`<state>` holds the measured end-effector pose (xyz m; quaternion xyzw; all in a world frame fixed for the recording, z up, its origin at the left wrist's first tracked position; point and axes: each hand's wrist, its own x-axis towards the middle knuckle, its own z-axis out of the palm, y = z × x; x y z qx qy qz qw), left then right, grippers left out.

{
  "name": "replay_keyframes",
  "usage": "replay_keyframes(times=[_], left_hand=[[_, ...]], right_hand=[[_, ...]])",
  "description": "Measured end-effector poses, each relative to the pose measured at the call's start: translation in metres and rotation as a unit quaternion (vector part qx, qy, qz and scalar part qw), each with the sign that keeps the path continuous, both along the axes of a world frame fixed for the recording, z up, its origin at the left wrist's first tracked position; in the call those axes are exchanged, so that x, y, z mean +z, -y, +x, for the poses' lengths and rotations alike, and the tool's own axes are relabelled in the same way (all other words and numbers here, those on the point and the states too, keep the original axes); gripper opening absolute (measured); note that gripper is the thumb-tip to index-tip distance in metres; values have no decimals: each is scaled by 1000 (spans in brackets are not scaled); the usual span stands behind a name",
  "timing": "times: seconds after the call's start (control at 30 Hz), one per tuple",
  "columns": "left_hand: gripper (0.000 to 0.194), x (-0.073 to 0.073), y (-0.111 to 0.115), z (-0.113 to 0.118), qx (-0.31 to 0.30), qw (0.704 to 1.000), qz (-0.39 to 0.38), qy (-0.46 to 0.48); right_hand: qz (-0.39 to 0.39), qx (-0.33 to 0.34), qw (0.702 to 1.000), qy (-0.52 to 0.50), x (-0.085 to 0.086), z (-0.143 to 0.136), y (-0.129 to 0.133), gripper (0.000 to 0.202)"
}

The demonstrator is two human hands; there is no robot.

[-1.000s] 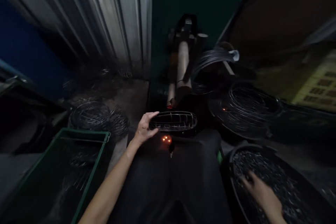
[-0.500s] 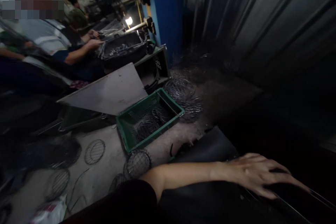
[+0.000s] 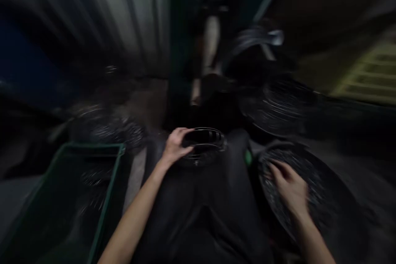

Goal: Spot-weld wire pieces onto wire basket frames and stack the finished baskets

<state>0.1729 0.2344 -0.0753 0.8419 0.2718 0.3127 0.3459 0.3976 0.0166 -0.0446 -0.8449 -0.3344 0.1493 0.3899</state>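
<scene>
My left hand [image 3: 177,146] grips the left side of a round wire frame [image 3: 222,142], its thumb and fingers around the rim. The frame rests over my dark-clothed lap. On the right, my right hand [image 3: 289,185] reaches into a round dark basin [image 3: 343,206] of small shiny metal pieces [image 3: 312,173]. Its fingers are bent and pressed together at the pieces; what they hold, if anything, is too blurred to tell.
A green crate [image 3: 114,181] with wire pieces stands at the left. Wire bundles [image 3: 102,128] lie behind it. Coiled wire [image 3: 281,107] sits beyond the basin, and a yellow slatted crate [image 3: 368,74] is at the far right.
The view has swung right, away from the seated person. My left hand, earlier stretched over thin wires, is now on the round frame. My right hand and the basin have come into view.
</scene>
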Motion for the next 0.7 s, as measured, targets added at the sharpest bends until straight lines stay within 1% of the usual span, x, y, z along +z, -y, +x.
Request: replay_keyframes(times=[0.03,0.07,0.1,0.13,0.17,0.2,0.27,0.3,0.33,0.37,0.43,0.5,0.6,0.7], left_hand=[[49,-1,-6,5,0,1000,17,6],[50,-1,-11,9,-2,999,31,13],[49,1,-13,13,-5,999,48,15],[49,5,-13,15,-12,998,66,15],[48,9,-11,17,-20,996,82,9],[47,13,-8,18,-29,995,97,-1],[46,22,-4,18,-40,992,119,-26],[47,25,-3,18,-40,991,124,-37],[47,28,-3,18,-37,990,127,-44],[47,30,-4,18,-31,990,127,-45],[47,34,-6,16,-23,992,120,-39],[47,37,-9,13,-21,993,111,-31],[47,41,-12,10,-21,994,103,-12],[47,43,-16,8,-17,994,105,17]], right_hand=[[17,-9,1000,-24,10,-1,10,35],[40,10,997,-60,18,-5,11,36],[65,53,991,-101,26,-10,3,37],[84,108,981,-135,32,-15,-11,36],[94,160,971,-150,37,-20,-28,33],[96,200,965,-140,42,-24,-45,28],[92,251,962,-52,45,-31,-75,20],[85,276,957,16,45,-33,-87,20],[74,301,946,93,42,-35,-95,22],[61,326,928,172,39,-35,-101,27],[39,368,874,316,31,-34,-106,33],[54,379,821,424,25,-32,-107,31],[115,374,762,516,22,-29,-110,28],[160,378,722,557,27,-26,-116,29]])
